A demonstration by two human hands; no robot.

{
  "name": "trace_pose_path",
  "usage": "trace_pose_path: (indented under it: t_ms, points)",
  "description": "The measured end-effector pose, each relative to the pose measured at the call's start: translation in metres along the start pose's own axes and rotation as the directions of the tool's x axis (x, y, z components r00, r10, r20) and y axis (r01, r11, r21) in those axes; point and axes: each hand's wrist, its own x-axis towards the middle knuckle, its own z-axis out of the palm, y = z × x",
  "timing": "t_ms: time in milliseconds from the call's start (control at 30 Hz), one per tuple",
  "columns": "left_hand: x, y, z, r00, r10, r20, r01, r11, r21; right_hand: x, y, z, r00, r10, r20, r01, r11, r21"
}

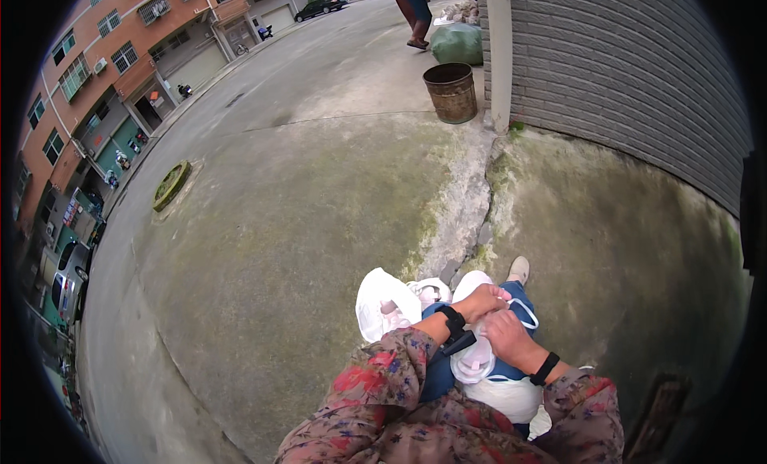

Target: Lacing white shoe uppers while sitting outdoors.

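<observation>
Over my lap, my left hand and my right hand are close together, fingers pinched at a pale, soft piece. A white strap loops out beside the fingertips, over my blue trouser leg. Just under my right hand lies a rounded, cup-like pale pink and white piece. My fingers hide the exact spot they grip. Left of my hands, a white bag stands open with pale pink pieces inside. Another whitish, rounded piece sits between that bag and my left hand. More white material lies below my right wrist.
Ahead stands a rusty metal bin near a pillar, with a stuffed green sack behind it. A person walks at the top. Grey wall panels rise on the right. A crack runs through the mossy concrete. Buildings and parked vehicles line the left.
</observation>
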Motion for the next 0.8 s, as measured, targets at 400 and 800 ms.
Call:
trace_pose_path:
  t_ms: [400,800]
  points:
    - [-0.076,-0.004,-0.025,0.980,0.184,-0.070,-0.132,0.880,0.456,-0.019,0.041,-0.174,0.272,0.817,-0.509,-0.334,0.576,0.746]
    - [-0.081,-0.042,-0.029,0.941,0.243,-0.235,-0.035,0.760,0.648,-0.043,0.004,0.054,0.643,0.673,0.366,-0.751,0.649,0.126]
